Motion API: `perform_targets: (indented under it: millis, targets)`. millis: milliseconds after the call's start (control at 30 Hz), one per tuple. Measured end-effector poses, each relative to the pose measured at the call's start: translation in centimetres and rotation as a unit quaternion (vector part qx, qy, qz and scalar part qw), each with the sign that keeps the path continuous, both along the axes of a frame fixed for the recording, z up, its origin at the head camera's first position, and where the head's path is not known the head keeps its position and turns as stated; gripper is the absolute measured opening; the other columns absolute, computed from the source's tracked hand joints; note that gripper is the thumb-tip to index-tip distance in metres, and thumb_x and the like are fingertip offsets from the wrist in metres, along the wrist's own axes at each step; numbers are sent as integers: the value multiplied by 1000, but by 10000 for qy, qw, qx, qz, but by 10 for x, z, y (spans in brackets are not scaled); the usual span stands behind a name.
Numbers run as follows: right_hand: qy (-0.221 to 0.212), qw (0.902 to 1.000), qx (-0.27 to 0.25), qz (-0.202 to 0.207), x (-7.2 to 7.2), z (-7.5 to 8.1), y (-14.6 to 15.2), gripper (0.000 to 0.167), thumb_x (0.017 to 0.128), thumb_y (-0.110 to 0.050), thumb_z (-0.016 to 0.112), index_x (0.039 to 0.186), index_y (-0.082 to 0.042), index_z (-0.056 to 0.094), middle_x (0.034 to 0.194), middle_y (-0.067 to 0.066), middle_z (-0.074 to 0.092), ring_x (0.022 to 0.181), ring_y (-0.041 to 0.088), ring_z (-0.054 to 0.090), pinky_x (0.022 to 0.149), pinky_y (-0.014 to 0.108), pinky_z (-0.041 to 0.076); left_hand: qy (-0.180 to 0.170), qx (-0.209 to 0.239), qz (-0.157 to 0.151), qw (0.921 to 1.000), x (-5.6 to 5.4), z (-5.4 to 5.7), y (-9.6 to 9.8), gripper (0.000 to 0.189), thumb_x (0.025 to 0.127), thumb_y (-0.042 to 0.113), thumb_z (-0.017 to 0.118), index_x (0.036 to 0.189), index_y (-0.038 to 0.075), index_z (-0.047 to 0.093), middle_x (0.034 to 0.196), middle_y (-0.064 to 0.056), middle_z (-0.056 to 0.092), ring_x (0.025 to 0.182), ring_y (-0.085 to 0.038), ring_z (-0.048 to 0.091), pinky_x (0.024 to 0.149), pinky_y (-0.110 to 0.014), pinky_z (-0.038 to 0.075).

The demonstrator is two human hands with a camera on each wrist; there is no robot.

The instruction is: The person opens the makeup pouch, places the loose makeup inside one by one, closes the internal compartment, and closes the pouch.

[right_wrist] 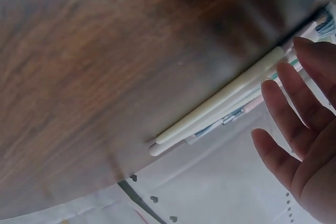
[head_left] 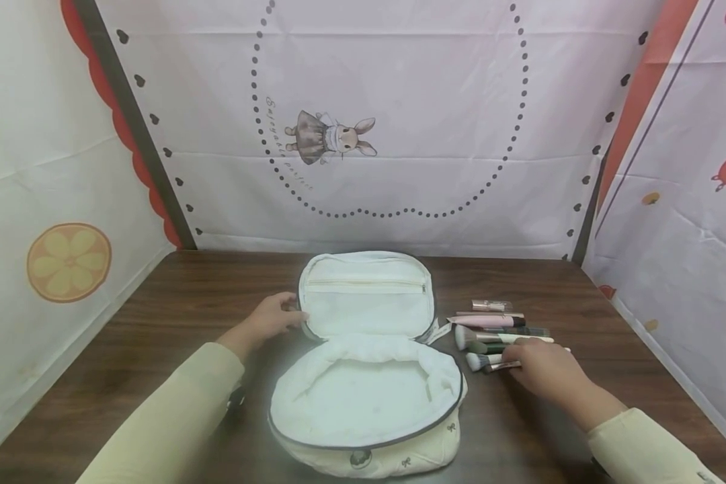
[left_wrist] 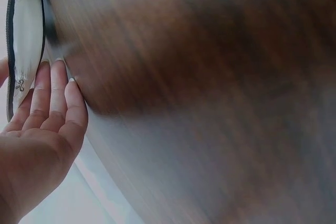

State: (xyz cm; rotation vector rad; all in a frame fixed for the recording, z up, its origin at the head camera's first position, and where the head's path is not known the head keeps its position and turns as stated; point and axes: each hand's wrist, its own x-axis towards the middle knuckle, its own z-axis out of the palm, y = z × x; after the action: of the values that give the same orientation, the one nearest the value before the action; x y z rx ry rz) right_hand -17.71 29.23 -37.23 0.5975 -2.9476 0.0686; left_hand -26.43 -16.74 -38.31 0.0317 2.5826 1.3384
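A cream quilted cosmetic bag lies unzipped on the table, its lid folded back behind it. At the lid's left edge is my left hand; in the left wrist view, that hand has its fingers extended beside the zippered rim. My right hand reaches over the makeup brushes to the right of the bag. Its fingertips are right at the handle of the nearest brush. In the right wrist view, the hand has spread fingers near the pale brush handles.
Behind the brushes lie a pink tube and a small clear-capped tube. A white tag sticks out from the bag's right side. Printed cloth walls in the dark wooden table at the back and sides.
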Motion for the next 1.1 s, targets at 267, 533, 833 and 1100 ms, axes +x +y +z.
perform_targets:
  millis: [267, 533, 833, 1100]
  targets:
    - [204, 9991, -16, 369, -1, -3, 2, 21, 70, -1, 72, 71, -21, 66, 70, -11, 54, 60, 9, 53, 51, 31, 43, 18, 53, -1, 10000, 0, 3, 1, 68, 90, 22, 65, 143, -7, 33, 123, -26, 56, 103, -33, 63, 91, -45, 52]
    - [-125, 9986, -7, 508, -3, -3, 0, 24, 74, 1, 68, 72, -23, 67, 69, -12, 49, 59, 5, 46, 51, 31, 42, -2, 67, 33, 10000, 0, 4, 0, 69, 90, 22, 66, 143, -7, 34, 124, -26, 56, 104, -33, 62, 91, -45, 52]
    - [-855, 9947, -202, 524, -4, 3, -2, 28, 72, 2, 66, 70, -23, 54, 64, -14, 44, 58, 3, 38, 50, 24, 33, 38, 40, -21, 10000, 2, 7, 2, 67, 88, 20, 68, 141, -8, 36, 120, -25, 57, 102, -33, 63, 90, -44, 53]
    - [-821, 9939, -454, 574, -12, 20, -9, 22, 76, -2, 67, 76, -21, 57, 67, -14, 47, 59, 3, 40, 50, 24, 35, 78, -134, -3, 9999, -1, 2, -1, 67, 89, 21, 68, 140, -8, 38, 120, -25, 58, 104, -34, 62, 87, -42, 55]
